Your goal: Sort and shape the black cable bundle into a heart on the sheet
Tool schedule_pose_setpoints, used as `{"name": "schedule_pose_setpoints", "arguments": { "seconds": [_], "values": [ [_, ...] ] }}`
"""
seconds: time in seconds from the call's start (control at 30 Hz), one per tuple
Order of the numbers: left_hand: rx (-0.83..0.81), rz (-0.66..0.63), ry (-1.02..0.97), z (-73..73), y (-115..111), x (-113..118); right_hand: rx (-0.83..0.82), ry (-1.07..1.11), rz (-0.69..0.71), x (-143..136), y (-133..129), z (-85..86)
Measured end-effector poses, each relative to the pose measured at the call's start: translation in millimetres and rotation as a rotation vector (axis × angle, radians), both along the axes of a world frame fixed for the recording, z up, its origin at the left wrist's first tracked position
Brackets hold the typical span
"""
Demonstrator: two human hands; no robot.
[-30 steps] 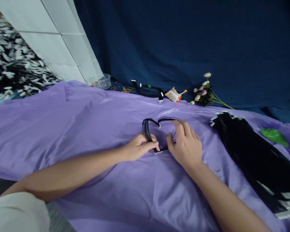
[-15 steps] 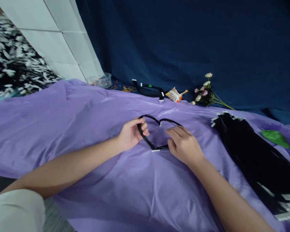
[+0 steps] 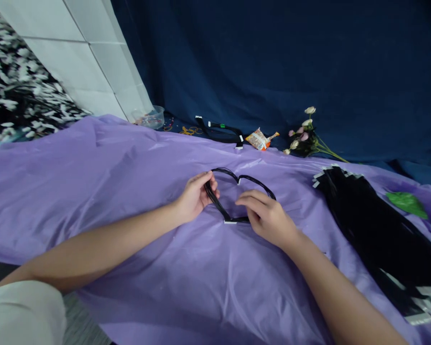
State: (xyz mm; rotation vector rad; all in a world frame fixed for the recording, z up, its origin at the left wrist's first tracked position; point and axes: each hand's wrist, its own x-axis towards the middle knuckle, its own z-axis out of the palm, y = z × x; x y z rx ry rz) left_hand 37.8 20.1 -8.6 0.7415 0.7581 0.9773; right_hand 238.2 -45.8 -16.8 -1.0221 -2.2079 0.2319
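A black wire harness (image 3: 218,207) with white connectors is bent into a heart-shaped loop above the purple cloth. One white connector sits at the dip on the far side, another at the near point. My left hand (image 3: 197,195) is closed on the left side of the loop, thumb on top and fingers curled beneath. On the opposite side, my right hand (image 3: 267,214) is bent round the harness, its index finger reaching left over the loop's opening. The part of the harness under my right palm is hidden.
Purple cloth (image 3: 147,273) covers the work surface. To the right lie a thick stack of black harnesses (image 3: 373,230) and a green leaf (image 3: 407,204). Along the back are a clear bowl (image 3: 153,118), loose harnesses (image 3: 219,136), a snack packet (image 3: 258,139) and artificial flowers (image 3: 303,136).
My right fingers have shifted slightly left, away from the loop's upper right side, so more of that side shows. My left thumb has risen a little along the harness.
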Motion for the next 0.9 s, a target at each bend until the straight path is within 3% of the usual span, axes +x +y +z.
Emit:
{"name": "schedule_pose_setpoints", "arguments": {
  "seconds": [0.07,0.2,0.37,0.6,0.9],
  "values": [
    [0.008,0.004,0.005,0.2,-1,0,-0.085,0.038,0.006,-4,-3,2.5],
    [0.025,0.005,0.023,-0.1,-1,1,-0.232,-0.086,-0.040,-13,-8,7.8],
    [0.026,0.010,0.042,-1.1,-1,2,-0.290,-0.110,-0.084,-20,-8,9.3],
    [0.051,0.011,0.053,-1.5,-2,4,-0.278,-0.114,-0.135,-29,-7,9.5],
    [0.068,0.040,0.080,-2.3,-3,8,-0.149,-0.275,-0.270,-39,-7,2.5]
  ]
}}
